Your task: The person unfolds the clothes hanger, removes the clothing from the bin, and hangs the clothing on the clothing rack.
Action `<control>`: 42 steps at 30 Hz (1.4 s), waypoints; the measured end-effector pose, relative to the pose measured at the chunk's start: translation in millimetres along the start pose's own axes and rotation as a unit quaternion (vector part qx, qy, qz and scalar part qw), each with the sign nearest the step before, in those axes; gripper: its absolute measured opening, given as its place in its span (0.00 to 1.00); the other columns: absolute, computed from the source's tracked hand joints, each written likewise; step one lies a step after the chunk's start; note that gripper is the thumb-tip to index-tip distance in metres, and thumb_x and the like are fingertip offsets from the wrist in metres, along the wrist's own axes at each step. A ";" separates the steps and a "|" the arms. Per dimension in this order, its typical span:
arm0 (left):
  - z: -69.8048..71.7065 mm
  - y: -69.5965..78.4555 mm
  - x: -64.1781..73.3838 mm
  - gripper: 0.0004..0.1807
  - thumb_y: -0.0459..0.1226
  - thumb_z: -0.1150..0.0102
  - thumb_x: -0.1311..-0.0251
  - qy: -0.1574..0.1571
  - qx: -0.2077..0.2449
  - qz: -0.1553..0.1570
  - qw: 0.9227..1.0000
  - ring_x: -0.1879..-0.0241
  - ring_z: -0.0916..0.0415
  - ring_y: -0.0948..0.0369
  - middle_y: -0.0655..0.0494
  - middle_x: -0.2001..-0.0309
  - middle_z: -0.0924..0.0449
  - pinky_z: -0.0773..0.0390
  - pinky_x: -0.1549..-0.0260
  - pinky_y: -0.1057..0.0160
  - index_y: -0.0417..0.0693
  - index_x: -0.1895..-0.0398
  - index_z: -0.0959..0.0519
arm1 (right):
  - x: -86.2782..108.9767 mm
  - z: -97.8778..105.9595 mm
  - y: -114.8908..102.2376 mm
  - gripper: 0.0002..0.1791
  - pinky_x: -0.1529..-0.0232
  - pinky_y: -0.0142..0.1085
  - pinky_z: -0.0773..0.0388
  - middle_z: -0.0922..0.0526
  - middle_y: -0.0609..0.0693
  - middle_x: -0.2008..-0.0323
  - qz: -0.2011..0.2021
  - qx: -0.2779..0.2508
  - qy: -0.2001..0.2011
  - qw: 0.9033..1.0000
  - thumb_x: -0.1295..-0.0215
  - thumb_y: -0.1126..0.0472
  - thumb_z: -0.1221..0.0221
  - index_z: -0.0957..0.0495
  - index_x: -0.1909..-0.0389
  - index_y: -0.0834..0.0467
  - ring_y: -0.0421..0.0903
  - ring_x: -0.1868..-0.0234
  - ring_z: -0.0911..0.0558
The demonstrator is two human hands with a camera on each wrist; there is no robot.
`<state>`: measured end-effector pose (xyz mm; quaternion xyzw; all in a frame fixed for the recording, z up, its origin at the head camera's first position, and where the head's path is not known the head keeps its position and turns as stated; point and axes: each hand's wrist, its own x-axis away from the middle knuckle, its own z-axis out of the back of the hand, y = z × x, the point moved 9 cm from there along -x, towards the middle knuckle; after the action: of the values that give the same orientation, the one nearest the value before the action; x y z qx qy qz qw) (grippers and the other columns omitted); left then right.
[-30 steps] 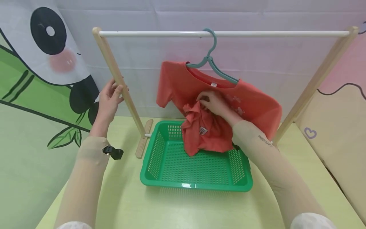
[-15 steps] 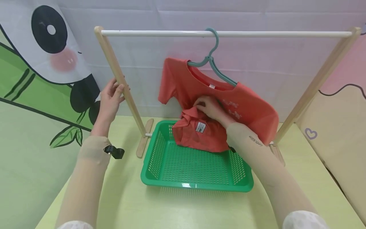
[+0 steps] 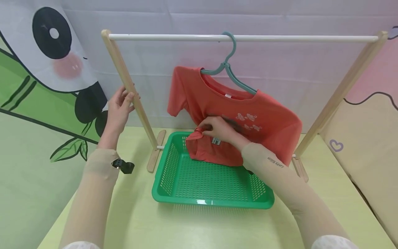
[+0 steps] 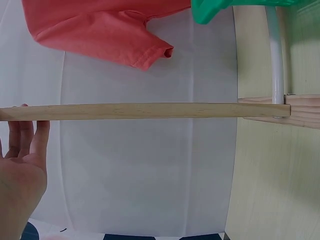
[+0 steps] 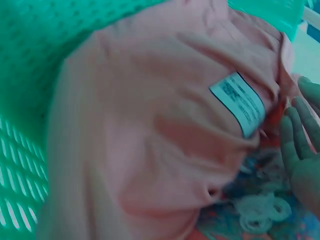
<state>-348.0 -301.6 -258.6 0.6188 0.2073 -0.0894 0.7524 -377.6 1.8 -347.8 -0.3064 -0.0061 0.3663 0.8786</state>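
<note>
A red short-sleeved T-shirt (image 3: 199,91) hangs by its neckline on a blue-green hanger (image 3: 237,81), its right side lower. The lower part of the shirt is bunched over the basket's back, with a white care label (image 5: 240,102) facing out. My right hand (image 3: 217,128) pinches the bunched fabric near its left end; in the right wrist view the fingers (image 5: 295,132) are at the cloth edge beside the label. My left hand (image 3: 119,107) grips the left wooden post (image 3: 122,69) of a clothes rack, with fingers behind the post in the left wrist view.
A green plastic basket (image 3: 180,200) stands on the pale table (image 3: 199,228) under the shirt. The rack's white rail (image 3: 174,37) bears the hanger. Its right post (image 3: 342,84) stands at the right, and a printed cloth backdrop (image 3: 298,20) lies behind.
My right hand has moved down and left along the bunched shirt, and the bunched part has spread flatter to the left. The shirt's white print shows more. My left hand stays on the post.
</note>
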 end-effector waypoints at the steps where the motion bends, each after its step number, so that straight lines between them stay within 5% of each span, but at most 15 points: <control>1: 0.4 -1.1 -0.5 0.24 0.45 0.47 0.30 0.000 0.002 0.000 1.000 0.47 0.24 0.65 0.64 0.50 0.22 0.31 0.37 0.45 0.61 0.31 0.30 | 0.6 -4.5 0.5 0.18 0.48 0.40 0.19 0.15 0.47 0.52 -0.001 0.002 -0.006 1.000 0.37 0.60 0.34 0.17 0.46 0.53 0.44 0.51 0.20; 7: 0.4 -3.1 -1.2 0.24 0.44 0.47 0.30 -0.001 0.013 -0.005 1.000 0.48 0.24 0.65 0.64 0.51 0.22 0.26 0.39 0.53 0.59 0.31 0.30 | 0.7 -21.3 8.3 0.22 0.48 0.39 0.19 0.17 0.47 0.49 -0.003 0.036 -0.026 0.999 0.39 0.63 0.33 0.19 0.43 0.53 0.44 0.51 0.20; 13: 1.1 -4.5 -2.9 0.24 0.45 0.47 0.30 0.002 0.010 -0.007 1.000 0.47 0.24 0.64 0.64 0.50 0.22 0.27 0.39 0.51 0.60 0.31 0.30 | -3.0 -13.0 7.1 0.18 0.46 0.38 0.19 0.15 0.46 0.52 0.018 0.089 -0.019 0.996 0.36 0.65 0.36 0.17 0.45 0.53 0.43 0.50 0.19; 21: 0.3 -1.2 0.0 0.24 0.46 0.48 0.30 0.004 -0.011 -0.003 1.000 0.46 0.24 0.65 0.65 0.50 0.22 0.32 0.37 0.42 0.62 0.31 0.30 | -6.3 43.4 1.0 0.11 0.44 0.43 0.21 0.13 0.47 0.55 0.060 0.107 0.069 0.990 0.35 0.61 0.36 0.13 0.53 0.52 0.47 0.49 0.20; 28: -5.0 7.5 2.9 0.23 0.45 0.49 0.29 -0.003 -0.003 -0.004 1.000 0.47 0.24 0.64 0.64 0.51 0.22 0.30 0.38 0.45 0.60 0.31 0.30 | -10.9 88.7 31.6 0.12 0.49 0.43 0.19 0.14 0.46 0.56 -0.008 0.071 0.120 0.990 0.30 0.60 0.41 0.15 0.50 0.50 0.45 0.52 0.22; 32: -3.6 1.8 -0.1 0.24 0.45 0.48 0.29 -0.001 -0.001 -0.003 1.000 0.46 0.24 0.64 0.64 0.50 0.22 0.30 0.38 0.46 0.60 0.31 0.30 | -16.2 98.8 41.0 0.13 0.49 0.45 0.19 0.16 0.45 0.56 -0.010 0.063 0.131 0.989 0.31 0.62 0.42 0.15 0.50 0.50 0.45 0.50 0.23; 42: -4.0 -5.3 -5.3 0.25 0.46 0.47 0.30 -0.003 -0.006 0.001 1.000 0.45 0.25 0.64 0.61 0.48 0.23 0.33 0.37 0.41 0.60 0.30 0.31 | -15.9 69.5 47.5 0.12 0.41 0.48 0.23 0.16 0.52 0.53 0.038 0.058 0.043 0.997 0.37 0.59 0.33 0.15 0.54 0.58 0.50 0.47 0.22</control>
<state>-355.7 -299.5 -261.7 0.6140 0.2049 -0.0888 0.7570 -436.0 54.4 -313.8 -0.2704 0.0647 0.3858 0.8797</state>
